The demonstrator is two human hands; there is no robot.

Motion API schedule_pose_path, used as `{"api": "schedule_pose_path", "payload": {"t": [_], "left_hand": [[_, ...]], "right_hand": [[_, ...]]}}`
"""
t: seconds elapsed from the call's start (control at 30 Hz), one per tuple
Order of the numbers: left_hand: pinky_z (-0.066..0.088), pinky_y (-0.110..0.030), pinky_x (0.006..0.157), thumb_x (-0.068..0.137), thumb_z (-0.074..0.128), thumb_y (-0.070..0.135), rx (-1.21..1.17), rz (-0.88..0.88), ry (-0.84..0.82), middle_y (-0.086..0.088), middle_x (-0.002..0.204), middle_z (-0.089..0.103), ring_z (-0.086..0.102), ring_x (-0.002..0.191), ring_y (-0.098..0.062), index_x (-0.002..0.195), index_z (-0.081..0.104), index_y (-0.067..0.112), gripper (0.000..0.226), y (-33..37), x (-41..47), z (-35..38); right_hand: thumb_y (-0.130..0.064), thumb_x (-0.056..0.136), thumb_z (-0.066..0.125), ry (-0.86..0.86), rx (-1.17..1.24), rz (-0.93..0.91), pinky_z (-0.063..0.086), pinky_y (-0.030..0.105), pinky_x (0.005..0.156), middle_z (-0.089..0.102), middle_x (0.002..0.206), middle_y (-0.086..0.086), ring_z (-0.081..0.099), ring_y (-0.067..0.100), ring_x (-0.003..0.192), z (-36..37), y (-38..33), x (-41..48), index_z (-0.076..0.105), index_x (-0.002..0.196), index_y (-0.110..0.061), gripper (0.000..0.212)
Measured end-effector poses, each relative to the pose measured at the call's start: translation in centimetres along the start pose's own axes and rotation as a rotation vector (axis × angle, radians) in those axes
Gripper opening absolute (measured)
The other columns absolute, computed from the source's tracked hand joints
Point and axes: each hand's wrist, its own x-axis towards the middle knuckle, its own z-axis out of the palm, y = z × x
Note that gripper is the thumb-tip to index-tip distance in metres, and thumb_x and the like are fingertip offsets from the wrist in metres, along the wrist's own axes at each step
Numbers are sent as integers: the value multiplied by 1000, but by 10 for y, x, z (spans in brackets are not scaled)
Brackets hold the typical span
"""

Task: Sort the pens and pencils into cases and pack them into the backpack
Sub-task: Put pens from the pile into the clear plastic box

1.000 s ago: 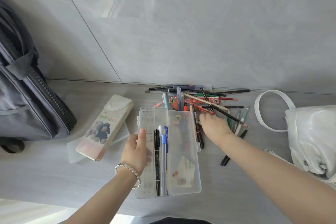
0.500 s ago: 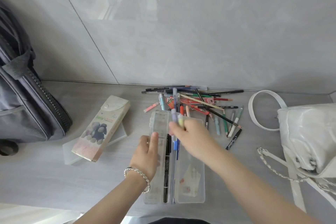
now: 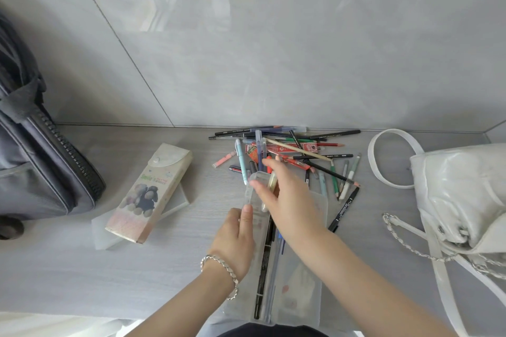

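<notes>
Over the far end of the clear case (image 3: 304,290), right hand (image 3: 290,200) pinches a pale pen (image 3: 272,180); left hand (image 3: 235,238) rests flat-fingered on its left edge

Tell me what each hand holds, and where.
The right hand pinches a pale yellow pen about mid-length, blur permitting. The left hand just presses on the clear case, on its left side.

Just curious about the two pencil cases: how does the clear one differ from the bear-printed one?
The clear case lies open with pens inside; the bear case is closed by its flap. The left hand rests on the clear case; no hand touches the bear case. Both are long and slim.
</notes>
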Motion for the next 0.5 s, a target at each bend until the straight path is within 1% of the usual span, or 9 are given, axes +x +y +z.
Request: {"api": "schedule_pose_path", "payload": {"t": [0.03, 0.07, 0.13, 0.17, 0.2, 0.27, 0.33, 0.4, 0.5], "left_hand": [[50, -44, 80, 92, 21, 50, 15, 14, -8, -8, 72, 59, 61, 75, -31, 81, 46, 18, 42, 1, -1, 0], [50, -44, 80, 92, 21, 50, 23, 23, -12, -7, 71, 59, 62, 76, -31, 83, 46, 19, 42, 1, -2, 1], [50, -44, 80, 92, 22, 50, 13, 26, -7, -6, 70, 58, 62, 76, -31, 82, 46, 20, 41, 2, -3, 1], [50, -44, 79, 93, 22, 50, 11, 29, -4, -6, 70, 58, 61, 74, -30, 81, 46, 20, 40, 2, -3, 1], [50, -44, 78, 93, 22, 49, 8, 35, 0, -6, 70, 58, 60, 72, -29, 81, 46, 20, 39, 2, -4, 0], [49, -43, 76, 92, 22, 50, -2, 38, 5, -7, 69, 58, 58, 68, -27, 81, 46, 20, 40, 2, -3, 0], [49, -41, 73, 92, 22, 51, -17, 24, 4, -7, 67, 59, 58, 64, -24, 80, 47, 21, 41, 1, -2, 1], [50, -40, 70, 93, 23, 49, -30, 9, 0, -6, 64, 58, 56, 58, -22, 80, 47, 20, 40, 0, 0, 2], [49, -37, 68, 94, 24, 47, -26, -23, -2, -6, 64, 56, 55, 58, -21, 78, 45, 19, 39, -2, 4, 1]], "right_hand": [[-36, 90, 53, -19, -59, -32, 34, 21, 75, 56, 106, -5, 55, 15, 97, 3, 0, 1, 47, 130, -19, 44], [-38, 90, 51, -7, -167, -71, 39, 23, 77, 57, 112, 1, 57, 19, 99, 6, 2, 1, 50, 128, -15, 44], [-45, 85, 47, 135, -378, -170, 49, 25, 63, 61, 97, 6, 63, 23, 82, 14, 8, 1, 62, 113, -9, 49], [-47, 81, 45, 205, -409, -226, 52, 25, 61, 62, 89, 7, 62, 23, 79, 16, 14, 2, 65, 106, -6, 52], [-47, 80, 45, 253, -410, -279, 53, 28, 67, 61, 87, 7, 58, 23, 83, 17, 20, 3, 66, 103, -6, 52], [-45, 80, 47, 240, -396, -382, 46, 34, 86, 56, 99, 4, 46, 19, 93, 19, 30, 3, 64, 107, -8, 49], [-39, 84, 47, 180, -372, -472, 37, 33, 90, 51, 111, -1, 44, 16, 100, 19, 37, -1, 60, 113, -11, 42], [-32, 87, 47, 108, -339, -529, 35, 30, 94, 58, 116, 1, 45, 14, 106, 17, 41, -5, 60, 115, -12, 37], [-19, 87, 50, 185, -228, -456, 37, 24, 92, 67, 105, 2, 52, 13, 102, 2, 51, 1, 67, 104, -11, 25]]}}
